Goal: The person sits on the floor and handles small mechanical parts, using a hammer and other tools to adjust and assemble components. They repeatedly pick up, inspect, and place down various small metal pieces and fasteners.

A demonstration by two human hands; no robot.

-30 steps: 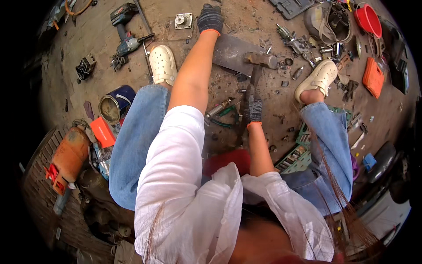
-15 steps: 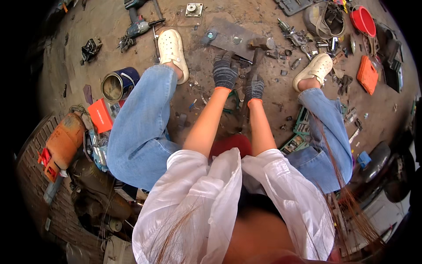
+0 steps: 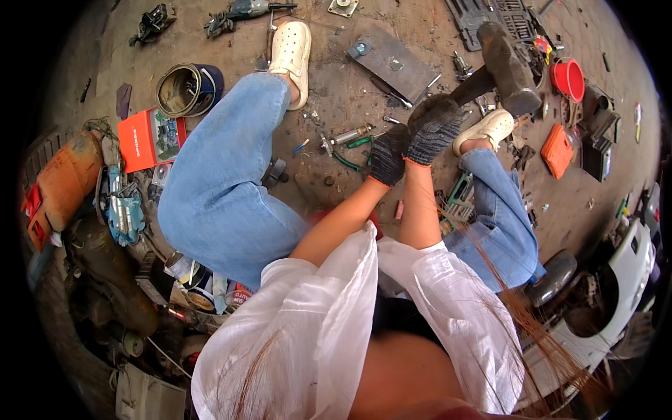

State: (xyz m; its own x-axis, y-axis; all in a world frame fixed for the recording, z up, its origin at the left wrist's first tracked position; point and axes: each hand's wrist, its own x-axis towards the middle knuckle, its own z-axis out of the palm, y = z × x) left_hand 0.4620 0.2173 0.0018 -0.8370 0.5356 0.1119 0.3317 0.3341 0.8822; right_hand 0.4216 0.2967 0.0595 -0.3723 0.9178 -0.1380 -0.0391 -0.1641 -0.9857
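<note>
A sledgehammer [image 3: 509, 73] with a heavy dark head is lifted above the floor, its head to the upper right. My right hand [image 3: 435, 129], in a dark grey knit glove with an orange cuff, wraps round its handle. My left hand [image 3: 389, 155], gloved alike, is closed beside it at the handle's lower end, which the gloves hide. Beyond my hands a flat dark metal plate [image 3: 402, 66] lies on the floor, with a small round piece [image 3: 361, 47] on its left corner. A thin metal rod [image 3: 393, 94] lies along the plate's near edge.
Green-handled tools [image 3: 360, 142] lie left of my hands. My clog-shod feet stand either side. At left are a paint tin [image 3: 210, 98] and a red box [image 3: 138, 143]; at right, a red bowl [image 3: 567, 78], an orange case [image 3: 557, 150] and a black tool case [image 3: 470, 21].
The sledgehammer has risen from beside the plate toward the upper right. My left hand has left the plate's near edge and joined my right at the handle. The view has shifted.
</note>
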